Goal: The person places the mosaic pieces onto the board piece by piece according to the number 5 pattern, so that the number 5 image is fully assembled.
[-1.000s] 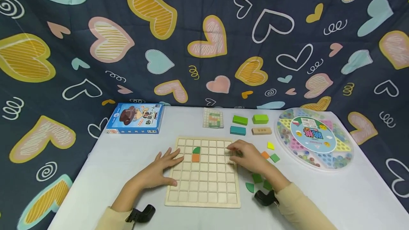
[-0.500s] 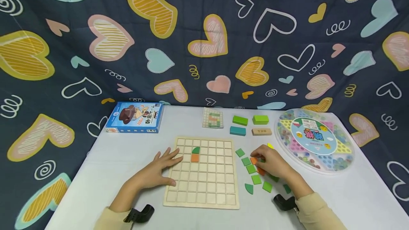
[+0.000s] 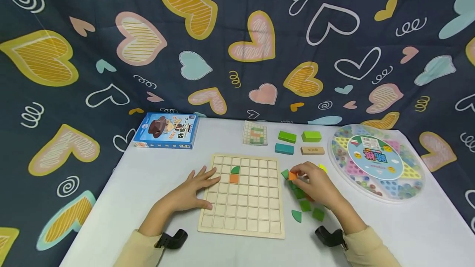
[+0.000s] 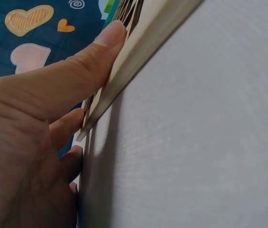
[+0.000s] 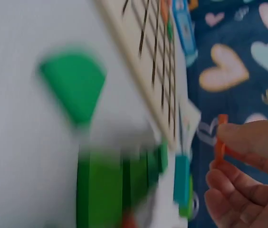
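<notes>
A wooden grid board lies on the white table. On it sit a green quarter-round tile and, just below, an orange square tile. My left hand rests at the board's left edge with fingers spread; its thumb touches the rim in the left wrist view. My right hand pinches another orange square tile between thumb and fingers, lifted right of the board. Under and beside that hand lie several green square tiles and a green quarter-round tile.
A patterned card lies behind the board. Near it are two light-green blocks, a teal block and a wooden block. A blue game box is back left. A round marble game is at right.
My right hand has left the board's right edge, gone right to the loose tiles and picked up an orange square tile, then risen slightly. My left hand stays at the board.
</notes>
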Demonstrator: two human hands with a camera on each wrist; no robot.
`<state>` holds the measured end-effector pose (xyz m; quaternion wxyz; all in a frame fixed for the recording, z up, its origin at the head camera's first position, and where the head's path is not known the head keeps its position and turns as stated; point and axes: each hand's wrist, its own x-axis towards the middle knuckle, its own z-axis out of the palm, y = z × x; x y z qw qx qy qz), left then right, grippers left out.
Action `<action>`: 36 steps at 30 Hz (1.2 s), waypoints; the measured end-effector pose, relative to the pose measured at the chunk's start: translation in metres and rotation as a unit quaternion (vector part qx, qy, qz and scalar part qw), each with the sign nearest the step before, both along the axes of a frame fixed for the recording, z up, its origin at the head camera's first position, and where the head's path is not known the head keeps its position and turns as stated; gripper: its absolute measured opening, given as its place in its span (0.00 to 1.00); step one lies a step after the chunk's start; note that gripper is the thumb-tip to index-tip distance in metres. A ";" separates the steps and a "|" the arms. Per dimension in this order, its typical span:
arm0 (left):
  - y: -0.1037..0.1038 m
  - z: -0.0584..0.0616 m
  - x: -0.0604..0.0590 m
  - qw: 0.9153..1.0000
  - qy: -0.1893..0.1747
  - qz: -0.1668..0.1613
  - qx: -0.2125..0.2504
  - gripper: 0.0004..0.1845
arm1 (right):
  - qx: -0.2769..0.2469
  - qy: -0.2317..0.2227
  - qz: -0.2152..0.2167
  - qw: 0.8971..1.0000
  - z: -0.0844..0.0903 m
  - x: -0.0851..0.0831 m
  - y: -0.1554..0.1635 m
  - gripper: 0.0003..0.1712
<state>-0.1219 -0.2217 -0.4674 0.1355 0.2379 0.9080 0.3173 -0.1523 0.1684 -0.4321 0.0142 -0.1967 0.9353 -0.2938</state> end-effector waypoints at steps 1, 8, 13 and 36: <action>0.002 0.001 -0.002 1.000 0.002 -0.002 0.001 0.45 | -0.013 0.000 0.005 1.000 0.002 0.001 -0.006 0.13; 0.008 0.000 -0.006 1.000 -0.006 -0.013 0.004 0.44 | -0.052 -0.015 0.039 0.998 0.000 0.006 -0.060 0.14; 0.007 -0.002 -0.005 1.000 -0.007 -0.015 0.007 0.44 | -0.033 -0.026 0.086 0.995 -0.005 0.008 -0.100 0.11; -0.003 -0.001 -0.001 1.000 -0.006 -0.004 0.001 0.44 | 0.098 0.005 0.153 0.983 -0.008 0.008 -0.143 0.18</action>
